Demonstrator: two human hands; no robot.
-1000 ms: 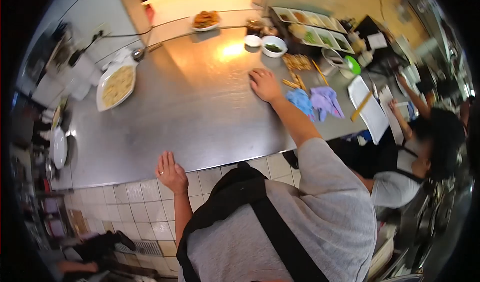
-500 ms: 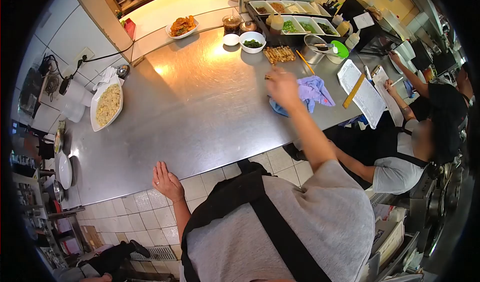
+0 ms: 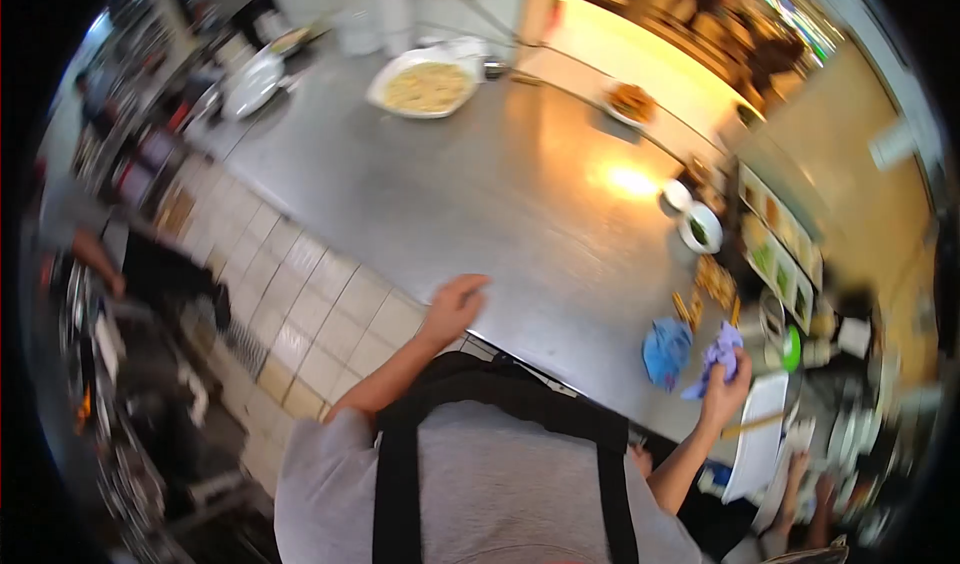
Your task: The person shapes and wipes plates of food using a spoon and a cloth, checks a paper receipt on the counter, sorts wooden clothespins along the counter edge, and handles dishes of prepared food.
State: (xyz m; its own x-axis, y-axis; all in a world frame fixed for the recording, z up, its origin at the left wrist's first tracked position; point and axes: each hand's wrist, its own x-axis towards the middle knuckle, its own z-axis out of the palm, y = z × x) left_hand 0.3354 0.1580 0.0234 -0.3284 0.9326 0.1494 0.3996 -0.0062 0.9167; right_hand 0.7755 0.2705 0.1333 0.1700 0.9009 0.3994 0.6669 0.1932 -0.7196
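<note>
On the right of the steel table (image 3: 480, 214), my right hand (image 3: 725, 394) is closed on a purple cloth (image 3: 718, 349). A crumpled blue cloth (image 3: 667, 354) lies just left of it. Beyond the cloths are several small light-brown pieces (image 3: 714, 280) that look like wooden clothespins, a couple of them lying apart. My left hand (image 3: 455, 307) is at the table's front edge, holding nothing, with its fingers stretched out. Whether it touches the steel, I cannot tell.
A plate of fried rice (image 3: 428, 89) stands at the back left, and a dish of orange-brown food (image 3: 630, 103) on the back ledge. A white bowl with greens (image 3: 700, 229), topping trays (image 3: 775, 249) and paper sheets (image 3: 757, 434) line the right. Co-workers are on both sides.
My view has turned left. My right hand has moved onto the purple cloth and gripped it, and the cloth is now apart from the blue one. A couple of brown pieces lie beside the group.
</note>
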